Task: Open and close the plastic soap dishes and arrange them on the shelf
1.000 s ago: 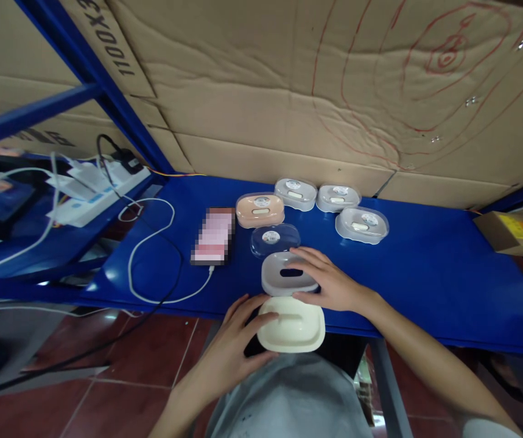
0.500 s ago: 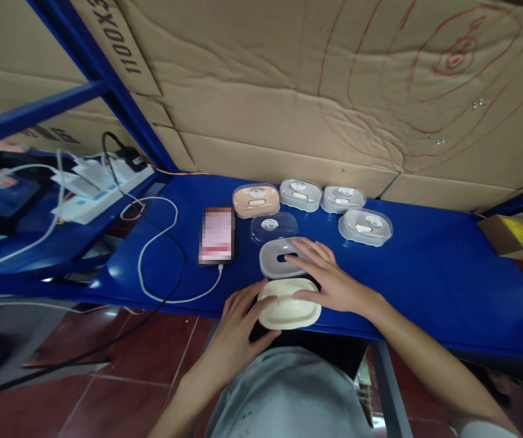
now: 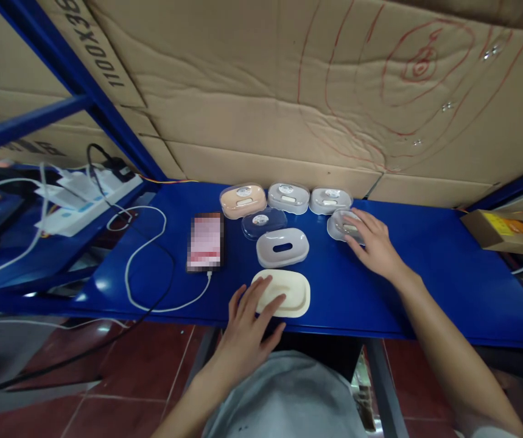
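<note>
A cream oval tray point(image 3: 291, 295) lies at the table's front edge, with the spread fingers of my left hand point(image 3: 249, 319) over its left part. Just behind it sits a grey oval dish point(image 3: 298, 246) with a slot in its middle. A clear lid point(image 3: 263, 223) with a round label lies behind that dish. To the right, my right hand point(image 3: 373, 243) rests its fingers on a grey lidded box point(image 3: 335, 228), partly covering it; its thumb is apart from the other fingers. Whether it grips the box cannot be told.
Along the back stand a peach lidded box point(image 3: 243, 202) and two grey ones point(image 3: 288, 199) point(image 3: 331, 201). A phone point(image 3: 205, 242) with a white cable point(image 3: 128, 261) lies left. A power strip point(image 3: 78, 207) is farther left; a cardboard box point(image 3: 498, 234) stands right.
My right hand has moved from the cream tray and grey dish to the grey lidded box at the right. My left hand has stayed by the cream tray. The view has shifted slightly.
</note>
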Demonstrator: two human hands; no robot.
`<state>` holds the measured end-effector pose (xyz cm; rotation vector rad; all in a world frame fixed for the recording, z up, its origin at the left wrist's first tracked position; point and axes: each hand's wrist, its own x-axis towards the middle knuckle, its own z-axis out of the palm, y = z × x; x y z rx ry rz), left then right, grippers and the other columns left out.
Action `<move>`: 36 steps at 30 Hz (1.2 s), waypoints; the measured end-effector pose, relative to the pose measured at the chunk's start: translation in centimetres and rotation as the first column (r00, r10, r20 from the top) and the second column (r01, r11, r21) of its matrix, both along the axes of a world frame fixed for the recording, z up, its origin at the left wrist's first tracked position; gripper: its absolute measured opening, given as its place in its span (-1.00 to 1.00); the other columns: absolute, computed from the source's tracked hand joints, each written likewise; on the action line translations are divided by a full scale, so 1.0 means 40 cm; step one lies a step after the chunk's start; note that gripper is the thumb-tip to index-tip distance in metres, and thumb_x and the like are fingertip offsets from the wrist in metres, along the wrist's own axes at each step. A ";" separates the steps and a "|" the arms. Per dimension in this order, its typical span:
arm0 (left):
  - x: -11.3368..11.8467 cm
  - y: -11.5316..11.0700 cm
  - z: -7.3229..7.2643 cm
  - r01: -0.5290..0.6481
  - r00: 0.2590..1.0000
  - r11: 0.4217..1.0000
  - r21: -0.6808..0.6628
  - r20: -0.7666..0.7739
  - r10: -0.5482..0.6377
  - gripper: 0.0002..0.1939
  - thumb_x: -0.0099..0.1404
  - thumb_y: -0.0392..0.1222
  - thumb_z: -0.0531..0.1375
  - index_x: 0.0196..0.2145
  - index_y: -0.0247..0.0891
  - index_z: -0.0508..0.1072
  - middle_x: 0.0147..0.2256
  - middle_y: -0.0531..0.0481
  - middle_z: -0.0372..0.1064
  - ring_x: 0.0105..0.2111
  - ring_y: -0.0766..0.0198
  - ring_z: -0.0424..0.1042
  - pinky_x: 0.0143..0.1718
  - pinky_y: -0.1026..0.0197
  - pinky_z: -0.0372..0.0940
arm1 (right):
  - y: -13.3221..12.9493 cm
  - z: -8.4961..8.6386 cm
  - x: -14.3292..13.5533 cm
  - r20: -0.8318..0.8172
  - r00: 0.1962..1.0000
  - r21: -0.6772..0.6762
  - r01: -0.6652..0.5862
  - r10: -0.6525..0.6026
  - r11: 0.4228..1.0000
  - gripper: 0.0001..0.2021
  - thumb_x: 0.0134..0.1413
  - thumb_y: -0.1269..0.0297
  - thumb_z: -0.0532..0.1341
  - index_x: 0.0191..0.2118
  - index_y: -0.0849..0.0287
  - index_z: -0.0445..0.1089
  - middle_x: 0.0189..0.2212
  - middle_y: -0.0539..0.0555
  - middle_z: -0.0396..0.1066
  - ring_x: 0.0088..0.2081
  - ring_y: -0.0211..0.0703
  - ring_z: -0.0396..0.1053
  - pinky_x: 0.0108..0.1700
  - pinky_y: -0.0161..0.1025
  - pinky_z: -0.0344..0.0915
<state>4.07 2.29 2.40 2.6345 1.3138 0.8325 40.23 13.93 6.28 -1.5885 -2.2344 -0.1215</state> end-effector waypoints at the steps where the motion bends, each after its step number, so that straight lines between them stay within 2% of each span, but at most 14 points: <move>1: 0.015 0.001 0.002 0.011 0.999 1.000 0.022 -0.031 -0.010 -0.55 0.45 -0.18 0.22 0.26 -0.12 0.39 0.40 -0.29 0.19 0.40 -0.12 0.18 0.37 -0.29 0.09 | 0.030 0.000 0.014 0.022 1.000 -0.017 0.019 -0.018 1.000 -0.44 0.44 -0.04 0.08 0.41 0.06 0.21 0.46 0.27 0.11 0.45 0.30 0.06 0.39 0.31 0.04; 3: 0.045 0.016 0.008 0.020 0.995 0.998 0.055 -0.097 -0.014 -0.50 0.45 -0.06 0.23 0.31 -0.05 0.37 0.42 -0.25 0.16 0.42 -0.15 0.15 0.39 -0.33 0.01 | 0.072 -0.007 0.034 0.056 0.997 -0.080 0.058 -0.054 0.995 -0.32 0.36 -0.16 0.14 0.44 0.08 0.16 0.46 0.31 0.10 0.46 0.39 0.03 0.38 0.38 -0.01; 5: 0.069 0.046 0.021 0.023 0.987 0.998 0.064 -0.158 -0.013 -0.38 0.43 0.11 0.23 0.38 0.02 0.29 0.45 -0.23 0.09 0.43 -0.20 0.11 0.40 -0.39 -0.04 | 0.085 -0.022 0.046 0.070 0.996 -0.137 0.069 -0.060 0.988 -0.22 0.30 -0.22 0.17 0.48 0.05 0.09 0.46 0.31 0.11 0.44 0.42 0.06 0.36 0.40 0.01; 8: 0.088 0.105 0.049 0.039 0.976 0.997 0.062 -0.218 -0.024 -0.16 0.33 0.35 0.22 0.45 0.02 0.18 0.49 -0.27 -0.03 0.47 -0.29 0.00 0.40 -0.47 -0.11 | 0.067 -0.041 0.058 0.066 0.998 -0.172 0.009 0.002 0.985 -0.16 0.24 -0.24 0.22 0.51 -0.07 0.00 0.49 0.24 0.05 0.44 0.41 0.07 0.34 0.36 0.04; 11: 0.088 0.153 0.062 0.004 0.966 0.998 0.065 -0.260 0.013 -0.05 0.26 0.45 0.23 0.46 -0.02 0.17 0.49 -0.30 -0.05 0.47 -0.33 -0.04 0.41 -0.50 -0.14 | 0.039 -0.038 0.058 0.036 0.997 -0.223 -0.061 0.071 0.973 -0.14 0.19 -0.25 0.27 0.51 -0.15 0.01 0.49 0.22 0.07 0.42 0.42 0.08 0.34 0.35 0.05; 14: 0.070 0.174 0.045 -0.053 0.953 0.997 0.053 -0.294 0.066 -0.17 0.32 0.40 0.20 0.41 -0.02 0.27 0.42 -0.27 0.17 0.43 -0.30 0.10 0.38 -0.48 -0.04 | 0.023 -0.018 0.040 -0.020 0.993 -0.269 -0.115 0.114 0.956 -0.15 0.16 -0.23 0.31 0.48 -0.16 0.07 0.42 0.22 0.19 0.40 0.39 0.13 0.33 0.33 0.08; 18: 0.044 0.172 0.020 -0.118 0.938 0.989 0.091 -0.316 0.141 -0.30 0.45 0.26 0.12 0.40 -0.13 0.28 0.40 -0.32 0.19 0.42 -0.25 0.13 0.38 -0.43 0.01 | 0.011 -0.001 0.010 -0.165 0.981 -0.350 -0.154 0.101 0.924 -0.18 0.16 -0.25 0.31 0.46 -0.12 0.14 0.33 0.23 0.30 0.30 0.31 0.31 0.28 0.28 0.22; 20: 0.045 0.169 0.025 -0.124 0.942 0.985 0.121 -0.297 0.155 -0.33 0.49 0.20 0.09 0.40 -0.19 0.27 0.40 -0.34 0.18 0.41 -0.23 0.16 0.38 -0.40 0.02 | 0.011 -0.002 0.006 -0.270 0.956 -0.366 -0.216 0.119 0.905 -0.18 0.16 -0.24 0.31 0.46 -0.11 0.14 0.32 0.21 0.32 0.25 0.24 0.38 0.26 0.20 0.32; 23: 0.073 0.162 0.047 -0.048 0.966 0.989 0.143 -0.247 0.083 -0.38 0.51 0.11 0.10 0.40 -0.22 0.27 0.38 -0.31 0.24 0.37 -0.17 0.24 0.39 -0.32 0.06 | 0.032 -0.008 0.015 -0.373 0.915 -0.308 -0.279 0.155 0.910 -0.24 0.27 -0.18 0.25 0.48 -0.09 0.10 0.36 0.16 0.31 0.29 0.14 0.37 0.28 0.11 0.35; 26: 0.117 0.141 0.062 0.043 0.981 0.988 0.151 -0.196 -0.013 -0.41 0.50 0.10 0.15 0.36 -0.18 0.31 0.37 -0.26 0.27 0.36 -0.14 0.27 0.38 -0.31 0.09 | 0.082 -0.005 0.024 -0.355 0.923 -0.246 -0.245 0.148 0.938 -0.32 0.42 -0.12 0.10 0.50 -0.01 0.04 0.43 0.19 0.20 0.39 0.12 0.24 0.37 0.17 0.23; 28: 0.142 0.118 0.061 0.096 0.981 0.983 0.156 -0.183 -0.067 -0.42 0.48 0.10 0.18 0.35 -0.16 0.33 0.37 -0.26 0.27 0.35 -0.12 0.29 0.37 -0.29 0.12 | 0.125 0.003 0.015 -0.308 0.935 -0.243 -0.258 0.177 0.935 -0.34 0.39 -0.11 0.15 0.47 0.00 0.13 0.42 0.19 0.23 0.41 0.14 0.22 0.40 0.22 0.18; 30: 0.155 0.093 0.052 0.129 0.978 0.978 0.162 -0.181 -0.100 -0.48 0.48 0.03 0.19 0.32 -0.14 0.37 0.35 -0.25 0.30 0.32 -0.11 0.32 0.36 -0.30 0.13 | 0.165 0.009 -0.009 -0.252 0.938 -0.264 -0.304 0.239 0.915 -0.35 0.29 -0.12 0.28 0.40 -0.04 0.27 0.35 0.15 0.34 0.36 0.15 0.29 0.38 0.20 0.20; 33: 0.151 0.062 0.036 0.114 0.984 0.979 0.168 -0.154 -0.088 -0.56 0.48 -0.06 0.20 0.25 -0.14 0.43 0.32 -0.22 0.34 0.32 -0.10 0.33 0.39 -0.33 0.08 | 0.201 0.004 -0.056 -0.188 0.937 -0.286 -0.338 0.294 0.896 -0.32 0.20 -0.12 0.37 0.36 -0.03 0.33 0.30 0.15 0.41 0.32 0.15 0.36 0.35 0.15 0.25; 36: 0.130 0.047 0.025 0.068 0.992 0.986 0.155 -0.113 -0.050 -0.62 0.47 -0.14 0.19 0.21 -0.13 0.46 0.29 -0.17 0.38 0.30 -0.07 0.35 0.41 -0.32 0.04 | 0.198 -0.012 -0.084 -0.147 0.953 -0.268 -0.295 0.264 0.917 -0.29 0.21 -0.13 0.35 0.39 -0.01 0.28 0.36 0.22 0.32 0.36 0.21 0.29 0.36 0.22 0.19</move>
